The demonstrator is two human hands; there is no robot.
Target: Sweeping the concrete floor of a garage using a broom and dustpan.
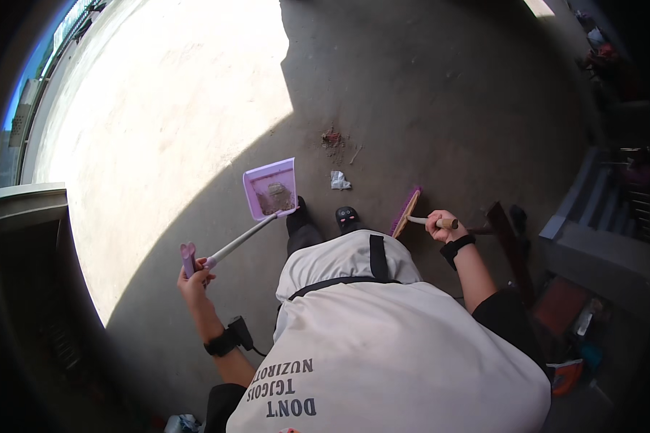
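My left hand (196,277) grips the handle of a lilac long-handled dustpan (252,190). Its pan is beside my left shoe and holds grey-brown dirt and a crumpled scrap (275,189). In my right hand (443,226) is the wooden handle of a broom (406,212) with purple bristles, tilted to the right of my feet. Ahead of my shoes lies a crumpled white piece of paper or tissue (339,180). Beyond it sits a small pile of dirt with reddish bits (332,139), and a thin twig-like piece (356,154) is beside the pile.
The concrete floor (439,108) is split between bright sun on the left and shade. Grey steps (585,200) and a dark reddish-brown wooden piece (512,254) are at my right. A ledge (30,197) borders the left. Assorted items, including an orange one (566,377), stand at lower right.
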